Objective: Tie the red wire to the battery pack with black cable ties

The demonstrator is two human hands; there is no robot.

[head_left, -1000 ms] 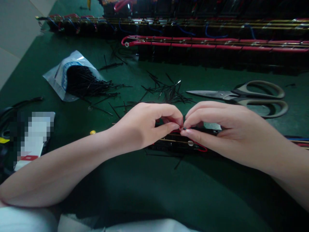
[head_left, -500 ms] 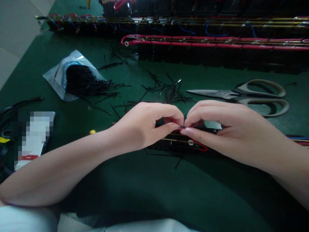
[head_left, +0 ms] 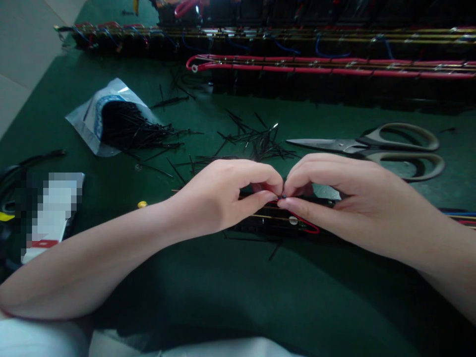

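Observation:
My left hand (head_left: 226,193) and my right hand (head_left: 334,193) meet fingertip to fingertip over a dark strip-shaped assembly (head_left: 271,220) lying on the green mat. Both hands are closed in a pinch on a small black cable tie (head_left: 283,195) at a red wire (head_left: 308,225) of that assembly. The tie is mostly hidden by my fingertips. The red wire loops out below my right thumb, beside a small silver ring terminal (head_left: 293,219).
Grey-handled scissors (head_left: 375,146) lie behind my right hand. Loose black cable ties (head_left: 256,139) are scattered behind my left hand, and an open plastic bag (head_left: 111,116) of them lies at the back left. Long assemblies with red wires (head_left: 334,67) run across the back. A white box (head_left: 52,208) sits at left.

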